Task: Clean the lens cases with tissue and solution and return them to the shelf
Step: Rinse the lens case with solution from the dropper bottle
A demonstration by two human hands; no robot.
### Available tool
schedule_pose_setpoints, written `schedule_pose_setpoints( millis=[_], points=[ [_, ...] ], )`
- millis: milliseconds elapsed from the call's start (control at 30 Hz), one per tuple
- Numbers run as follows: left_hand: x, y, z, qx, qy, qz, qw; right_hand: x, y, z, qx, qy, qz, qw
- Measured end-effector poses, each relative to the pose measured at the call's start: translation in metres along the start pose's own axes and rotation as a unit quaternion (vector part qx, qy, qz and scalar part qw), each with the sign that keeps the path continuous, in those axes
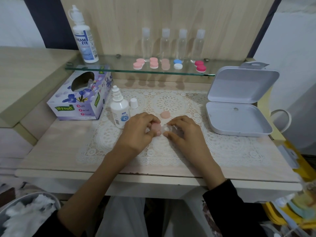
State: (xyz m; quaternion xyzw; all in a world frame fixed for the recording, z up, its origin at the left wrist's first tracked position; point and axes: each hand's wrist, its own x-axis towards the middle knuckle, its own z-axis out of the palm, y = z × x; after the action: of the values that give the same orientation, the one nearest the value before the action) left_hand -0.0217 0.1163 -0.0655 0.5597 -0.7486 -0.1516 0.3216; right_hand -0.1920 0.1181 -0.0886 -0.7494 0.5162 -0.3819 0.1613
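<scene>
Holding a small lens case over the white lace mat on the pale wooden tabletop: left hand pinching its pale pink screw cap, right hand closing on the clear well, fingers hiding most of it. Blurring at the lower left, a grey bin with crumpled white tissue inside. Lying loose just beyond the hands, a second pale pink round cap. Standing uncapped beside the left hand, a small white solution bottle, its white cap next to it. Sitting left, a purple floral tissue box, contents hard to make out. Lying open at right, a white hinged tin. Resting farther back on the glass shelf: a tall white solution bottle, four clear bottles, and pink, blue-and-white and red lens cases.
</scene>
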Motion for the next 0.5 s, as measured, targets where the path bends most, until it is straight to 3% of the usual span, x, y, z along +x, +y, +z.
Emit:
schedule_pose_setpoints(
  millis=[267, 500],
  points=[
    [0.0015, -0.0071, -0.0041, -0.029, -0.051, 0.050, 0.997, 0.0005, 0.0006, 0.0004, -0.006, 0.002, -0.001, 1.000],
    [0.0007, -0.0037, -0.0026, -0.018, 0.002, 0.007, 1.000, 0.0002, -0.0001, 0.0011, -0.004, 0.009, 0.000, 1.000]
  ],
)
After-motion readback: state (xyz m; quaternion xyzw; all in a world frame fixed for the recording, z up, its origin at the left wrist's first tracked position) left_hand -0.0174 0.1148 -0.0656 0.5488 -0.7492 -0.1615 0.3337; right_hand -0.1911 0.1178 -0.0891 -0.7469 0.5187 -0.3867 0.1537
